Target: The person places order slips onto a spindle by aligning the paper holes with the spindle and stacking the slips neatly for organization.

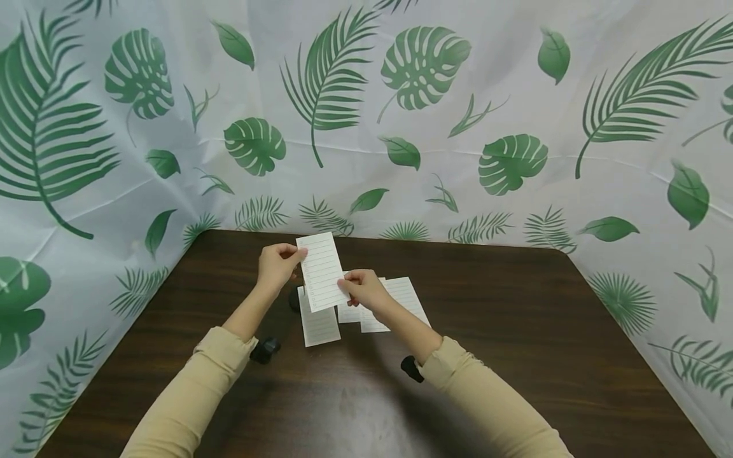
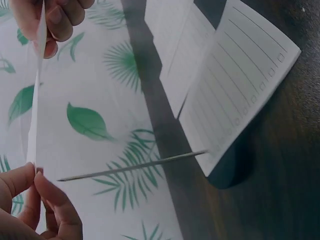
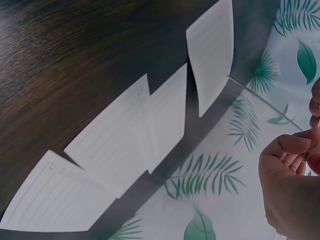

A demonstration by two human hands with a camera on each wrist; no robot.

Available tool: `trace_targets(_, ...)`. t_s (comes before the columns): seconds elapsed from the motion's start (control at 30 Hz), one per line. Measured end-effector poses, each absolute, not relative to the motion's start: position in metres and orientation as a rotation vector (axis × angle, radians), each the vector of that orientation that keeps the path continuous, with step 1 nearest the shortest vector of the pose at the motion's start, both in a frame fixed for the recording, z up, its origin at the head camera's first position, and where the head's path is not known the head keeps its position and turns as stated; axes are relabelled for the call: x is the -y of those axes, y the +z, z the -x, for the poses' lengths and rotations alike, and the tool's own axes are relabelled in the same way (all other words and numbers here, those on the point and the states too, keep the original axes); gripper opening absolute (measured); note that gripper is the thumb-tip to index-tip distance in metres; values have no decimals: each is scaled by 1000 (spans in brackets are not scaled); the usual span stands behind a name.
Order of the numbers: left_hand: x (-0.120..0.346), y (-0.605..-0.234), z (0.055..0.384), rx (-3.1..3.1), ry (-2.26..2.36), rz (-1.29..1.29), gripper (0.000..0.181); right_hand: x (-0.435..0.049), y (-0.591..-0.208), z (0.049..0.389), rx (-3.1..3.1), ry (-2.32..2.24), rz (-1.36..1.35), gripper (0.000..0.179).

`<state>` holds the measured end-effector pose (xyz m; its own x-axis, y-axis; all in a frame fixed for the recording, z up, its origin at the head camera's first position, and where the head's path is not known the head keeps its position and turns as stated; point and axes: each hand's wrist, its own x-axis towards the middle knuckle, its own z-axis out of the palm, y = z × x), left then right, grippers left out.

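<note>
Left hand (image 1: 277, 268) plus right hand (image 1: 366, 290): two. Sleeves (image 1: 189, 388): two. Held lined card (image 1: 324, 272): one showing. Other lined cards (image 3: 110, 137): four outlines; stacking beneath, cannot tell. Thin rod (image 2: 132, 166): one. Tabletop (image 1: 515, 331): one.

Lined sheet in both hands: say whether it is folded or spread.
Spread: the head view shows the sheet as one ruled panel with no visible crease, pinched by the left hand and right hand.

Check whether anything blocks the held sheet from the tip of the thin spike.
Nothing visible lies between the held sheet and the tip of the thin spike. The left hand, pinching the sheet's edge, appears near that tip in the left wrist view; depth is unclear.
</note>
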<state>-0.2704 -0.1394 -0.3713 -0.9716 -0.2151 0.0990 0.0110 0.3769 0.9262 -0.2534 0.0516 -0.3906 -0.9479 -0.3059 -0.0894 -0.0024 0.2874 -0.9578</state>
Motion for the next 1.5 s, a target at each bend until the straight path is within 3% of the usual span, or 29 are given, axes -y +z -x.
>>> trace_targets(0.63, 145, -378, 284, 2410, -1543, -307, 25, -35, -395, 264, -2299, -1697, 220, 19)
trace_targets(1.5, 147, -383, 285, 2425, -1746, -319, 30, -34, -397, 257, -2306, -1678, 265, 18)
